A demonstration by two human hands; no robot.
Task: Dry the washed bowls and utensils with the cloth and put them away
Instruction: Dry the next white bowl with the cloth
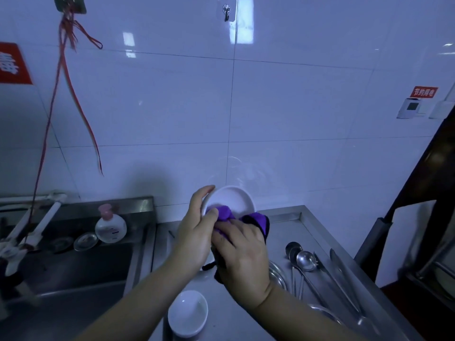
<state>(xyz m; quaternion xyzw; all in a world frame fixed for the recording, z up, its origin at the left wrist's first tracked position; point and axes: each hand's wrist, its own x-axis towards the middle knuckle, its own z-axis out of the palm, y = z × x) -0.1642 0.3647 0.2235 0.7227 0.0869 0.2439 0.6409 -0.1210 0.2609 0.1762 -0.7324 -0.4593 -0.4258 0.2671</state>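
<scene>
Above the steel tabletop (290, 217), just right of the sink (73, 267), a white bowl (236, 198) is held tilted in the air, its hollow facing the camera. Curled round its left rim, the left hand (194, 232) has its fingers over the top edge and its thumb against the lower lip. Bunched in the right hand (242, 254) is a purple cloth (225, 215), its fingers closed on the fabric and pushing a wad of it into the bowl's lower inside.

By its gloss the bowl looks like glazed ceramic or hard plastic: stiff, fairly light, probably slick while damp, and liable to chip if dropped on steel. A rim grip with thumb opposing fingers, as here, seems the safe hold. The cloth is soft and limp, best kept balled in the palm.

A second white bowl (188, 312) sits on the tabletop near the bottom edge. Metal ladles (305, 260) and tongs (344, 281) lie to the right, beside a steel dish (278, 275); whether they are dry I cannot tell.
</scene>
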